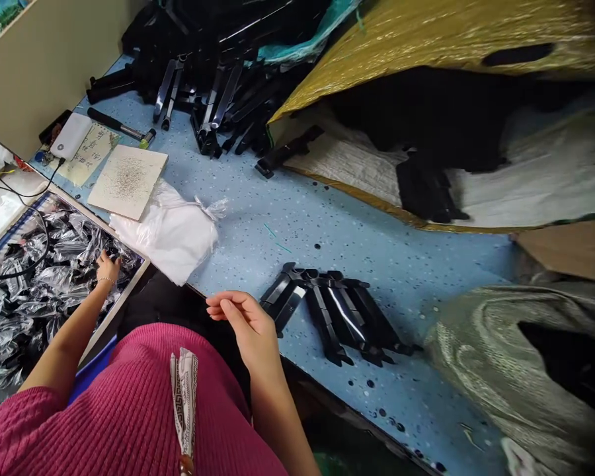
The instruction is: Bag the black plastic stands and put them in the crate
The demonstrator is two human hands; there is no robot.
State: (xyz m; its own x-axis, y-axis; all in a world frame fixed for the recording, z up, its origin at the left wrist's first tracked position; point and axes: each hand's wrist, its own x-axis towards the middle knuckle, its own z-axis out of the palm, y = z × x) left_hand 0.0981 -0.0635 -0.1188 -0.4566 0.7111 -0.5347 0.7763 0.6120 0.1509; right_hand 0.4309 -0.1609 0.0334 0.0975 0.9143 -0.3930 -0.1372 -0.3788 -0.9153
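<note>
My left hand [108, 268] reaches over the tray of plastic-wrapped black parts [62, 291] at the left, its fingers apart at the upper right part of the pile. Near the table's front edge, my right hand [242, 318] is raised with its fingers bent and drawn together; whether anything small is between them is hidden. Just right of it, a row of black plastic parts [344, 311] lies on the blue speckled table [248, 231]. A white plastic bag [181, 238] lies between the two hands, farther back, partly under a square board [127, 180].
Many black parts [218, 99] are heaped at the back. A yellow woven sack [401, 39] gapes at the back right, black parts inside. A greenish sack [480, 344] stands at the right. A hammer [114, 124] and a white power bank [71, 136] with a cable lie back left.
</note>
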